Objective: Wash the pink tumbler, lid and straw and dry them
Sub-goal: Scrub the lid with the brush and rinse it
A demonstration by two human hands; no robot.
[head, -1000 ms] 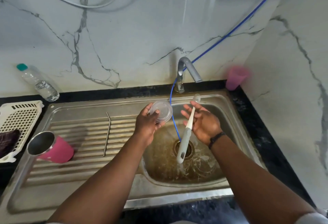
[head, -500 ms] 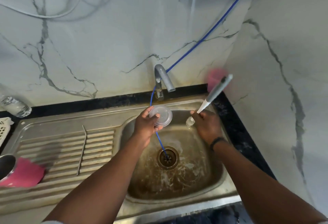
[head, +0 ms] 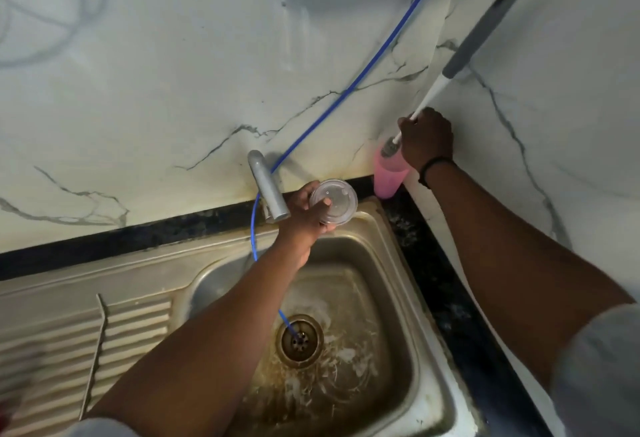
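Left hand [head: 304,214] holds lid [head: 333,201]; right hand [head: 427,138] grips brush [head: 460,58]

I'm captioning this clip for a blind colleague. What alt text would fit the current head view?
Over a stained steel sink, the left hand holds a clear lid beside the tap, while the right hand lowers a long-handled brush, bristles first, into a pink cup in the back corner. A blue hose runs down to the drain.

I see white marble walls [head: 156,90] with grey veins meeting in a far right corner, above a black desk [head: 104,246] edge and a stained steel sink [head: 398,298].
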